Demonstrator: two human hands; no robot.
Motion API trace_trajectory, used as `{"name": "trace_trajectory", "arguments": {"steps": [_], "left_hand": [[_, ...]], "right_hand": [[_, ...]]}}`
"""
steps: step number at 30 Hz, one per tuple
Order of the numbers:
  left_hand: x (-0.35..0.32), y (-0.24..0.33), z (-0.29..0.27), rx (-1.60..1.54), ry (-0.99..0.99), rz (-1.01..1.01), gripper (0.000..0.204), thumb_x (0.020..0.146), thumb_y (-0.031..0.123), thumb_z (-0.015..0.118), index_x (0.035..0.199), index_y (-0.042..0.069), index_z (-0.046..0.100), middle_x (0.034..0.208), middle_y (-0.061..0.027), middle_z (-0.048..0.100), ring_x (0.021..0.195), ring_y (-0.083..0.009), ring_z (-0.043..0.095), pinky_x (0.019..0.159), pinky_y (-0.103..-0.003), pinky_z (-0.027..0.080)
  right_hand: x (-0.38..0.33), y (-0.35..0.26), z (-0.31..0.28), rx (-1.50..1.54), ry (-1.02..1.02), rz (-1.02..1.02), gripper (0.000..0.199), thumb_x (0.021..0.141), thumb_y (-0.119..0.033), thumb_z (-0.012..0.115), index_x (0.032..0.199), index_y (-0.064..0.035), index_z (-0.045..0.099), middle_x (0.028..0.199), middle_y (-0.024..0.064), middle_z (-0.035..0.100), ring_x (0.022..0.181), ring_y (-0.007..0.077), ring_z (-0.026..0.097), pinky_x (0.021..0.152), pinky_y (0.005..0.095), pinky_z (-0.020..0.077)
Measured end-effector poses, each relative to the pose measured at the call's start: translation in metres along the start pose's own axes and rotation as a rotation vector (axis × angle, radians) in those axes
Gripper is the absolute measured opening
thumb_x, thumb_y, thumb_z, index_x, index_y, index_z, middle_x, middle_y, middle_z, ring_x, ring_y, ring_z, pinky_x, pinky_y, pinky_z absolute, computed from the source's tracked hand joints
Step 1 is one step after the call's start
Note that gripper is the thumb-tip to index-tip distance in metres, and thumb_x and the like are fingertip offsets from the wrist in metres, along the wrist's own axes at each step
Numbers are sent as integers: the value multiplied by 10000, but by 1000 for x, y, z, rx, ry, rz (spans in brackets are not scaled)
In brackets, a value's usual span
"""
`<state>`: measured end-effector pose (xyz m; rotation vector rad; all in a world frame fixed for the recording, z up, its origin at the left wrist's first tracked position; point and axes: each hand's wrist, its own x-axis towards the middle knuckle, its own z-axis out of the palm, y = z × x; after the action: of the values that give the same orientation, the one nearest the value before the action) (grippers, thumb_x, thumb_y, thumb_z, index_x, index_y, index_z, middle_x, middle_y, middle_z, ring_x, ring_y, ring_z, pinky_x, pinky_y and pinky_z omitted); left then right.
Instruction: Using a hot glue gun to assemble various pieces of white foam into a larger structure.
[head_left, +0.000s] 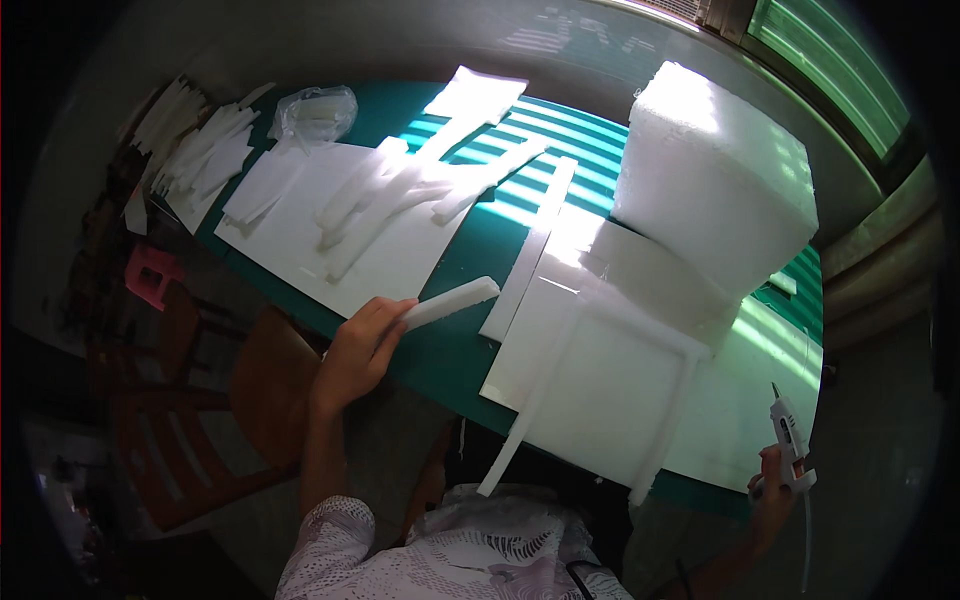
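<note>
My left hand (358, 347) is closed on one end of a short white foam strip (455, 301), held out over the table's near edge. In my right hand (772, 492), low at the right, is a white glue gun (789, 440) with its nozzle pointing up and a pale stick or cord hanging below it. Between my hands lies a flat white foam sheet (625, 385) with narrow strips along its sides, two of them jutting past the table's near edge. Under it is a large white board (705, 440).
A big white foam block (715, 180) stands at the far right. A long foam strip (540, 235) lies beside the board. Several strips (375, 205) rest on another white board (300, 265) at left, near a clear plastic bag (318, 113). Wooden chairs (200, 435) stand left of the green table (440, 375).
</note>
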<state>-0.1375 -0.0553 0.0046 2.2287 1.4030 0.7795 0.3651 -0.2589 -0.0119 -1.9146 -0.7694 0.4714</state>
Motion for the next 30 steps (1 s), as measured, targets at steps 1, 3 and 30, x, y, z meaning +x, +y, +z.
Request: {"name": "trace_trajectory", "arguments": {"steps": [1,3,30], "left_hand": [[6,-5,2,-16,-22,28,251,937,29,536,1175,-5,607,1008,-190,644,911,-349,639,823,-379,505],[20,-19,10,21,16,42,242,945,29,528,1169,-6,612,1006,-197,643,900,-368,631,821,-382,500],[-25,7,-1,97,77,-254,277,977,79,499,1218,-13,601,1061,-162,667,925,-224,624,825,-330,485]], "right_hand": [[-2,-4,0,-2,7,5,308,897,-371,683,922,-85,572,724,-32,496,469,25,435,395,197,277],[-5,-13,1,-81,39,6,301,897,-366,684,939,-86,580,724,-28,509,486,24,445,412,198,293],[114,22,1,-532,-268,-517,315,679,48,653,975,14,552,1088,143,515,989,335,589,847,408,497]]}}
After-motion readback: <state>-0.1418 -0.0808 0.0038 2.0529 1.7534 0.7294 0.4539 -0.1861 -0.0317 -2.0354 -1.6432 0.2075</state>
